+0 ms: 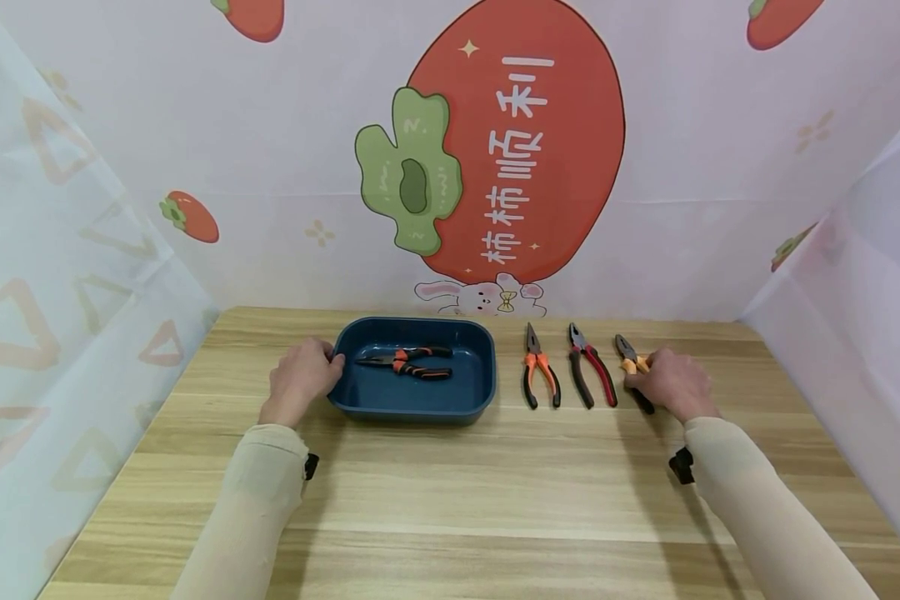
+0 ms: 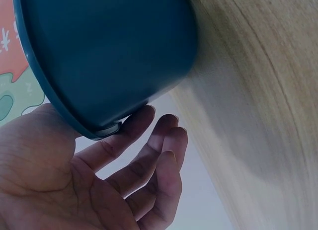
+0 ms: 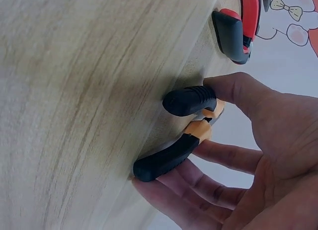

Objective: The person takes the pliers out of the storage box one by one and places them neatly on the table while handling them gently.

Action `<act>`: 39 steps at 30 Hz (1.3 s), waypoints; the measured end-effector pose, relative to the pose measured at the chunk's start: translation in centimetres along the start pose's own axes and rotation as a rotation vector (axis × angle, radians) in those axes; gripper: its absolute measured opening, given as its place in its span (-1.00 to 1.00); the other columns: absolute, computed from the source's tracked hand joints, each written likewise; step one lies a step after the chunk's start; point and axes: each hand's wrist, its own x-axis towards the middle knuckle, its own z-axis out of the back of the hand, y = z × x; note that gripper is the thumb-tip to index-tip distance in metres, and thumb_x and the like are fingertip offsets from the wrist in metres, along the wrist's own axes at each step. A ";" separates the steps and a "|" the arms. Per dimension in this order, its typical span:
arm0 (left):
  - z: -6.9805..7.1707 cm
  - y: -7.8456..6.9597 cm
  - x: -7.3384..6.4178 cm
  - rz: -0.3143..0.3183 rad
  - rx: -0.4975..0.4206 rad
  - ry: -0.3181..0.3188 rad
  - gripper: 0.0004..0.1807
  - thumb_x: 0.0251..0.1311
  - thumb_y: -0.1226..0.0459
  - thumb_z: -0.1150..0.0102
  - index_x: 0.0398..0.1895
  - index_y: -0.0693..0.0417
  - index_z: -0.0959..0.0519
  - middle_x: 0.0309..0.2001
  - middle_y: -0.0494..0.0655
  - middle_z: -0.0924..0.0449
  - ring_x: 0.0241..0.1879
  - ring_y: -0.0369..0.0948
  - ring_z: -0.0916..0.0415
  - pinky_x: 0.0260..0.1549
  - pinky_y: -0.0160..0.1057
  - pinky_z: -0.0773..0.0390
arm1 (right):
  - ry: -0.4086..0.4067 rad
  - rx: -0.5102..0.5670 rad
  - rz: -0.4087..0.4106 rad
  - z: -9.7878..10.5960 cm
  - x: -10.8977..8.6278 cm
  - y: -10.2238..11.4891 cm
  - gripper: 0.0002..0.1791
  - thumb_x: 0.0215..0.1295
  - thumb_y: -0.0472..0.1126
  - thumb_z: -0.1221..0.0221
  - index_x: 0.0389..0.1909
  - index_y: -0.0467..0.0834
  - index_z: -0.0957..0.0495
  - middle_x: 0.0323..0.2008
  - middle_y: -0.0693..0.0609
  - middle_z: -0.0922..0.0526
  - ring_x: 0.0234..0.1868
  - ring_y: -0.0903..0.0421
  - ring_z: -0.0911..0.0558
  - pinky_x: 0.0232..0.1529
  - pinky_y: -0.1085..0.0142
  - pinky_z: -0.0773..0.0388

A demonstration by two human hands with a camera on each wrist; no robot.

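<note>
My left hand (image 1: 303, 377) pinches the left rim of a dark blue rectangular tray (image 1: 412, 414). In the left wrist view the index finger lies against the outside of the tray wall (image 2: 114, 51), with the thumb over the rim. Inside the tray lies a pair of long-nose pliers (image 1: 403, 363) with orange-and-black handles. At the right, my right hand (image 1: 675, 382) grips yellow-and-black pliers (image 1: 630, 353), jaws pointing away from me. The right wrist view shows the thumb on one black handle (image 3: 186, 102) and the fingers along the other.
Between tray and right hand lie orange-and-black long-nose pliers (image 1: 542, 367) and red-and-black combination pliers (image 1: 592, 365), side by side on the wooden table (image 1: 495, 492). A white printed sheet (image 1: 270, 150) stands behind the table and along both sides.
</note>
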 end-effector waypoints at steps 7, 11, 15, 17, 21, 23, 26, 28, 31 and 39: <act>0.0 0.0 0.0 -0.003 0.002 0.002 -0.61 0.50 0.13 0.02 -0.55 0.04 -0.46 -0.56 -0.03 -0.40 -0.48 -0.03 -0.42 -0.47 -0.09 -0.30 | -0.011 -0.002 -0.010 0.1 -0.3 0.0 -0.48 0.33 0.14 -0.26 -0.59 -0.12 -0.31 -0.63 0.00 -0.30 -0.59 0.08 -0.31 -0.53 0.23 -0.21; 0.0 0.0 -0.1 -0.003 0.002 0.006 -0.63 0.50 0.14 0.02 -0.53 0.05 -0.48 -0.55 -0.03 -0.40 -0.47 -0.02 -0.42 -0.46 -0.09 -0.30 | -0.023 0.011 -0.001 0.5 -0.6 0.1 -0.48 0.34 0.17 -0.26 -0.52 -0.16 -0.36 -0.60 -0.02 -0.34 -0.55 0.04 -0.35 -0.50 0.18 -0.24; 0.2 -0.1 -0.1 -0.004 0.003 0.007 -0.64 0.50 0.14 0.01 -0.51 0.06 -0.49 -0.54 -0.02 -0.41 -0.46 -0.01 -0.43 -0.45 -0.08 -0.31 | -0.034 0.002 0.023 1.0 -0.9 0.2 -0.38 0.36 0.18 -0.23 -0.17 -0.40 -0.52 -0.42 -0.20 -0.53 -0.43 -0.10 -0.50 -0.46 0.09 -0.36; 0.2 -0.1 -0.1 -0.004 0.002 0.006 -0.63 0.50 0.14 0.02 -0.53 0.05 -0.48 -0.54 -0.02 -0.41 -0.46 -0.01 -0.43 -0.44 -0.07 -0.30 | -0.040 -0.001 0.034 1.2 -1.1 0.4 -0.30 0.36 0.18 -0.23 0.03 -0.45 -0.49 -0.33 -0.26 -0.58 -0.37 -0.14 -0.53 -0.44 0.05 -0.40; 0.1 -0.1 -0.2 -0.006 -0.003 0.002 -0.61 0.50 0.14 0.01 -0.57 0.04 -0.44 -0.56 -0.03 -0.39 -0.48 -0.02 -0.42 -0.45 -0.08 -0.29 | -0.054 0.004 0.064 1.6 -1.4 1.2 -0.27 0.36 0.17 -0.22 0.14 -0.46 -0.47 -0.31 -0.25 -0.59 -0.36 -0.13 -0.55 -0.45 0.07 -0.41; 0.1 0.0 -0.2 -0.010 -0.004 -0.001 -0.60 0.50 0.14 0.01 -0.58 0.04 -0.43 -0.57 -0.04 -0.39 -0.49 -0.03 -0.42 -0.46 -0.08 -0.29 | -0.057 -0.003 0.077 1.9 -1.7 1.7 -0.28 0.36 0.17 -0.22 0.14 -0.44 -0.48 -0.26 -0.27 -0.61 -0.34 -0.16 -0.58 -0.45 0.05 -0.44; 0.1 0.0 -0.2 -0.016 -0.002 -0.003 -0.60 0.50 0.15 0.01 -0.59 0.04 -0.42 -0.59 -0.04 -0.38 -0.51 -0.04 -0.41 -0.47 -0.09 -0.29 | -0.055 -0.023 0.090 2.3 -1.9 2.5 -0.27 0.35 0.17 -0.23 0.17 -0.43 -0.49 -0.10 -0.36 -0.62 -0.23 -0.26 -0.62 -0.38 -0.05 -0.50; 0.1 0.0 -0.2 -0.017 -0.001 -0.003 -0.60 0.50 0.15 0.01 -0.59 0.04 -0.41 -0.59 -0.04 -0.37 -0.52 -0.04 -0.40 -0.48 -0.09 -0.29 | -0.052 -0.033 0.096 2.5 -2.1 3.0 -0.27 0.35 0.17 -0.24 0.17 -0.42 -0.50 -0.01 -0.41 -0.60 -0.16 -0.32 -0.62 -0.33 -0.11 -0.52; 0.1 0.0 -0.2 -0.017 -0.002 -0.002 -0.59 0.50 0.15 0.01 -0.59 0.03 -0.41 -0.59 -0.04 -0.37 -0.52 -0.04 -0.40 -0.48 -0.10 -0.28 | -0.056 -0.033 0.111 2.7 -2.3 3.8 -0.31 0.34 0.14 -0.26 0.16 -0.40 -0.52 0.02 -0.40 -0.59 -0.15 -0.31 -0.63 -0.31 -0.12 -0.53; 0.1 -0.1 -0.1 -0.023 -0.008 -0.005 -0.59 0.50 0.16 0.01 -0.61 0.03 -0.39 -0.61 -0.05 -0.35 -0.54 -0.05 -0.39 -0.51 -0.11 -0.28 | -0.081 -0.040 0.199 3.1 -3.1 5.6 -0.42 0.33 0.08 -0.30 0.11 -0.33 -0.59 -0.03 -0.32 -0.64 -0.17 -0.23 -0.64 -0.37 -0.04 -0.56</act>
